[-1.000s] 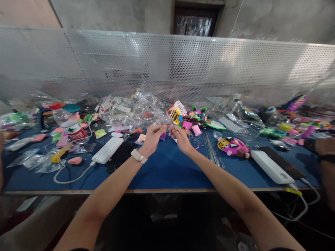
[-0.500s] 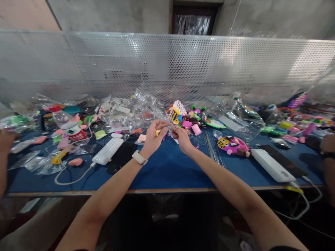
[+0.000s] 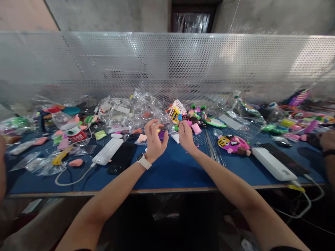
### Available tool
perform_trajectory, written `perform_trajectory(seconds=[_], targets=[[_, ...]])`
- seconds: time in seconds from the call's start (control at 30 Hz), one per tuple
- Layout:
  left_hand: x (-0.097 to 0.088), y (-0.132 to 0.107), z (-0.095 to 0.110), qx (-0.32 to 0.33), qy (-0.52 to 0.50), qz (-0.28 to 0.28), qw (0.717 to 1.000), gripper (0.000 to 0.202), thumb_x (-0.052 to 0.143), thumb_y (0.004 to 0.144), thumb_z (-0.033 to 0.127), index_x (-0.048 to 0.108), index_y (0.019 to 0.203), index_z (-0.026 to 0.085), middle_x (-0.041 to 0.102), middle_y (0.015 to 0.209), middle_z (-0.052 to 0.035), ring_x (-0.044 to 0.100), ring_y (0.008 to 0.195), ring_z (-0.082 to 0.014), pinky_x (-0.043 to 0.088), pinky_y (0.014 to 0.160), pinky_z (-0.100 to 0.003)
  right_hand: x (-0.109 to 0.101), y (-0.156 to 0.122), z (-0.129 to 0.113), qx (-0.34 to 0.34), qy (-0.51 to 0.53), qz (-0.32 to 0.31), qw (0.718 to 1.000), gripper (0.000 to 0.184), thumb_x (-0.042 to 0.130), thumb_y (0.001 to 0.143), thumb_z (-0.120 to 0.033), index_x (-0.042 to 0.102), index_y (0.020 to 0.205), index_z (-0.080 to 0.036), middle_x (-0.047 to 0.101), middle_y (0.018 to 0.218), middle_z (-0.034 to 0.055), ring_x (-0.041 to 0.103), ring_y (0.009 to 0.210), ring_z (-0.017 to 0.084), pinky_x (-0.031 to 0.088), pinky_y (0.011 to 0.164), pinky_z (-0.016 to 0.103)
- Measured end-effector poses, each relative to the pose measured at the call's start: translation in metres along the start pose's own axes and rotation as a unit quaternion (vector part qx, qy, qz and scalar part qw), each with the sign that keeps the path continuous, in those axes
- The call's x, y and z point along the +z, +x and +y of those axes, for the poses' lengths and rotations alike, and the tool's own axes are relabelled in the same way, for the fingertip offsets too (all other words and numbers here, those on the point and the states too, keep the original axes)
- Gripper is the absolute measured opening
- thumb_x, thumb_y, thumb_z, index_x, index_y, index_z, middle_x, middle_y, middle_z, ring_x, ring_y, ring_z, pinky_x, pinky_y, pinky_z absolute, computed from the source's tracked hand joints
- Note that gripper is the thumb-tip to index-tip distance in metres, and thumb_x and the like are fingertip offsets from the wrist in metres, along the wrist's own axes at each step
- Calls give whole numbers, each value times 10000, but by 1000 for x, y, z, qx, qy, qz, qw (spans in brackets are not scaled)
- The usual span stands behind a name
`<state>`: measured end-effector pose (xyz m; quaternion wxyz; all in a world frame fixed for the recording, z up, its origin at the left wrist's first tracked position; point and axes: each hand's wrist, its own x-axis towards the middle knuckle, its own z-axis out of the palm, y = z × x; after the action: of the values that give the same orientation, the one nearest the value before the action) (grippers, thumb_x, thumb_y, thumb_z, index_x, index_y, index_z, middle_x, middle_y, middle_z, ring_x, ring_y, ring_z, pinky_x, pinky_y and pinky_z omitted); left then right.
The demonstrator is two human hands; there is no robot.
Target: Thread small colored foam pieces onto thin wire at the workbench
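My left hand [image 3: 155, 139] hovers over the blue table with its fingers apart and curved, holding nothing I can see. Behind its fingers shows a purple piece [image 3: 162, 134]. To the right, my right hand [image 3: 185, 135] has its fingers pinched together; whatever is in them is too small or hidden to name. Just beyond that hand stands a clay figure [image 3: 177, 111] with a white speckled top and yellow-black stripes. A pink clay packet [image 3: 196, 129] lies to the right of my right hand, and a small white piece [image 3: 176, 138] lies between the hands.
White power banks [image 3: 108, 151] lie at left and right, with cables and dark phones [image 3: 121, 158] beside them. A bottle [image 3: 69, 125] leans at the left. A pink-yellow clay piece [image 3: 233, 144] sits right of centre. Crumpled plastic bags [image 3: 146, 108] line the perforated metal screen [image 3: 167, 59]. Other people's hands [image 3: 328, 141] show at both sides.
My hands were close together with fingertips nearly touching. My left hand has drawn away and its fingers have spread. My right hand has turned upward slightly, still pinched.
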<state>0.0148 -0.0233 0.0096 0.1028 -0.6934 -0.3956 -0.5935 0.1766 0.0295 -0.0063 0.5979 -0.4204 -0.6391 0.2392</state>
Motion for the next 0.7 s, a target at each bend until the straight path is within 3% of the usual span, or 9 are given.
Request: perform_trajectory(seconds=[0.1, 0.27, 0.5, 0.7], targets=[[-3, 0, 4, 55, 47, -10, 997, 237, 598, 998, 271, 570, 1223, 202, 520, 1400, -181, 469, 1384, -341, 401, 1173, -579, 1, 0, 0, 3, -13, -7, 1000, 238, 343, 1050, -320, 469, 858, -253, 515, 729, 8, 472, 650, 191, 345, 655, 344], [0, 4, -8, 146, 53, -110, 982, 280, 484, 1041, 146, 598, 1288, 214, 632, 1287, -121, 566, 1285, -272, 481, 1138, -507, 2, -6, -9, -63, -57, -81, 993, 188, 375, 1037, -301, 479, 891, -245, 554, 749, 5, 505, 654, 187, 354, 681, 338], [0, 11, -24, 160, 56, -141, 975, 284, 491, 1058, 173, 635, 1303, 187, 653, 1251, -126, 586, 1238, -266, 540, 1100, -505, 5, -14, -21, -63, -65, -116, 989, 209, 365, 1031, -306, 468, 858, -250, 549, 733, 5, 514, 670, 199, 344, 672, 330], [1, 11, -27, 124, 9, -147, 981, 228, 521, 1066, 239, 693, 1213, 206, 697, 1188, -105, 624, 1185, -246, 540, 1082, -509, 6, -16, -20, -69, -49, -128, 988, 202, 357, 1037, -308, 471, 880, -252, 550, 748, 5, 527, 697, 202, 353, 683, 329]])
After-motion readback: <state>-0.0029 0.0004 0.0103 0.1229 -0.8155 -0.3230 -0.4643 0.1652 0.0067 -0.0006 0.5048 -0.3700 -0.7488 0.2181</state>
